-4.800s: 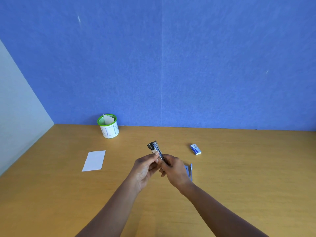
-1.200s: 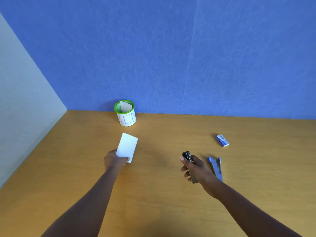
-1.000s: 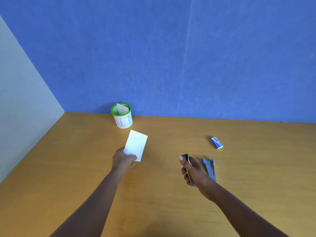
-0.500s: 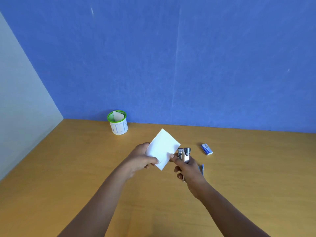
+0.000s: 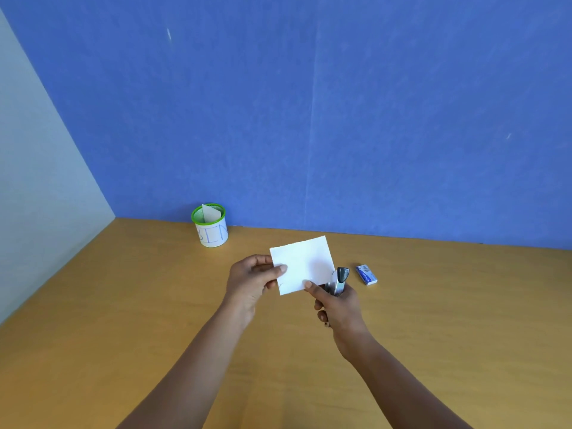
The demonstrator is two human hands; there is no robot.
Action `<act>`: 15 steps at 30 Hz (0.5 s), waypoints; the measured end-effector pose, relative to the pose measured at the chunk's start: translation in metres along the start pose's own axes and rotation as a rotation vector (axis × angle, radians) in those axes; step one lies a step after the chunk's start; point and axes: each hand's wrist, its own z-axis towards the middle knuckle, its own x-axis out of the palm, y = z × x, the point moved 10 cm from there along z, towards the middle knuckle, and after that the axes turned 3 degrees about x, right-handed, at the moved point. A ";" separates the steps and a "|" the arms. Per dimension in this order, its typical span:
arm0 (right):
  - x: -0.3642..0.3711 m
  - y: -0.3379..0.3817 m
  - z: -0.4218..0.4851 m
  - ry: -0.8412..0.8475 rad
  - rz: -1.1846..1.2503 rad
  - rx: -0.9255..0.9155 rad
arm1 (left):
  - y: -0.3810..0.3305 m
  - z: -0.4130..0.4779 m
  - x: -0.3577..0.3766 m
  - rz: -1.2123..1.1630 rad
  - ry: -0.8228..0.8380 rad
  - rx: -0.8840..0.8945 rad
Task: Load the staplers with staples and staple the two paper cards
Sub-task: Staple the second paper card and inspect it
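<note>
Nearest is the right hand point(image 5: 339, 305). Its fingers are curled round the small metal stapler point(image 5: 338, 281), w/ the dark nose end poking up above the fist. The thumb sticks out & its tip rests on the low edge of the paper card point(image 5: 305, 263). The stapler looks hard & prob. a bit heavy for its size, so a whole-fist hold round the middle is best. Can't tell if the card's corner is inside the stapler's mouth yet. It is right beside it.

A bit further, the left hand point(image 5: 250, 278) pinches the card's left edge, thumb on the front, other fingers behind. The card is up in the air over the table point(image 5: 123, 305), between both hands. It's thin, light & bendy. It will prob. flop or crease if squeezed hard, so hold it by the edge, close to where the staple goes.

Further back on the table, to the right, lies a little blue & white staple box point(image 5: 366, 274), alone. Far back by the blue wall point(image 5: 371, 119) stands a white cup point(image 5: 212, 235) w/ a green rim. A 2nd card point(image 5: 211, 213) stands in it, prob. easy to lift out by its top.
</note>
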 end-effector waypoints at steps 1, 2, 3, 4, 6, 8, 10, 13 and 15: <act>0.002 -0.001 -0.001 0.000 0.008 0.005 | 0.001 -0.002 0.001 -0.048 -0.026 -0.005; 0.003 -0.001 -0.002 0.001 0.013 0.011 | 0.003 -0.004 0.001 -0.081 -0.050 -0.012; 0.005 -0.001 -0.003 0.004 0.012 0.016 | 0.004 -0.006 0.001 -0.092 -0.074 -0.018; 0.007 0.000 -0.005 0.010 0.009 0.017 | 0.005 -0.008 0.000 -0.089 -0.097 -0.020; 0.010 0.002 -0.008 0.025 -0.002 0.015 | 0.004 -0.012 -0.002 -0.084 -0.130 -0.011; 0.014 0.004 -0.010 0.051 -0.030 0.015 | 0.001 -0.014 -0.004 -0.091 -0.153 0.002; 0.018 0.004 -0.013 0.096 -0.060 0.032 | -0.004 -0.014 -0.007 -0.097 -0.180 0.021; 0.030 -0.002 -0.019 0.205 -0.079 0.092 | -0.011 -0.013 -0.014 -0.108 -0.228 0.060; 0.039 -0.005 -0.023 0.276 -0.069 0.127 | -0.015 -0.013 -0.017 -0.121 -0.252 0.077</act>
